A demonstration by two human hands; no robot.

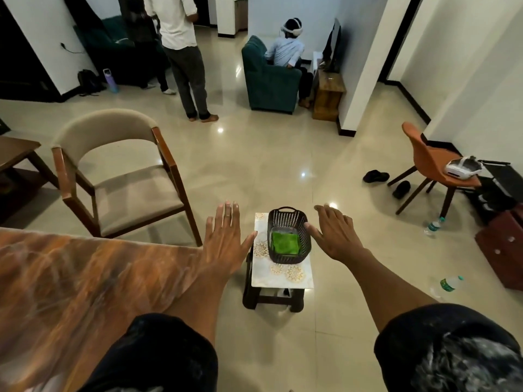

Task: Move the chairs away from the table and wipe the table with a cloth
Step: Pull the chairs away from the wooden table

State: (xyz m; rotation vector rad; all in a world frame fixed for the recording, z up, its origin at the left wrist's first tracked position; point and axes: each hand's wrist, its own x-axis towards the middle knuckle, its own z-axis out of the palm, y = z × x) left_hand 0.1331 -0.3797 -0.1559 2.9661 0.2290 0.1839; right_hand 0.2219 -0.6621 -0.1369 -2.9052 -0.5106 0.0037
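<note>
A brown marbled table (pixel 70 278) fills the lower left. A beige padded chair with a wooden frame (pixel 124 179) stands on the floor just beyond the table's far edge, its seat facing the table. A folded green cloth (pixel 285 242) lies in a black slotted basket (pixel 288 219) on a small white patterned stool (pixel 278 274). My left hand (pixel 226 239) is stretched out flat, fingers apart, left of the basket. My right hand (pixel 335 236) is spread open just right of the basket. Neither hand holds anything.
An orange chair (pixel 430 162) with a white headset on its seat stands at the right, with shoes (pixel 376 176) and water bottles (pixel 451 283) on the floor near it. One person stands at the back and another sits in a teal armchair (pixel 268 77). Wide tiled floor lies between.
</note>
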